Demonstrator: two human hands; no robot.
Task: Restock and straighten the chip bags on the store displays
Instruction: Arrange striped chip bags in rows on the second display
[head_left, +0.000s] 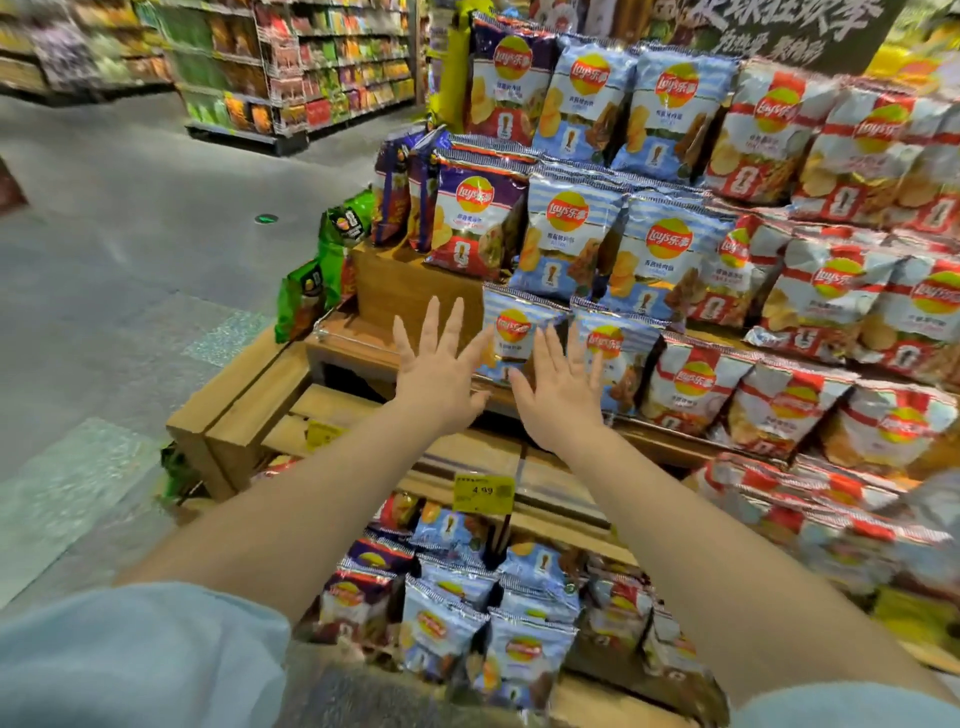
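Note:
A stepped wooden display (400, 291) carries rows of chip bags: purple ones (475, 218) at the left, light blue ones (566, 234) in the middle, red and white ones (826, 291) at the right. Both my arms reach out over it. My left hand (439, 371) has its fingers spread wide in front of a bare stretch of wooden shelf. My right hand (563, 392), fingers also spread, hovers in front of a small blue bag (511, 327) on the third tier. Neither hand holds anything.
Green chip bags (337, 244) stand at the display's left end. More small bags (441, 613) fill the bottom tier near me, under a yellow price tag (483, 491). Grey aisle floor (130, 260) lies to the left, with stocked store shelves (311, 67) beyond.

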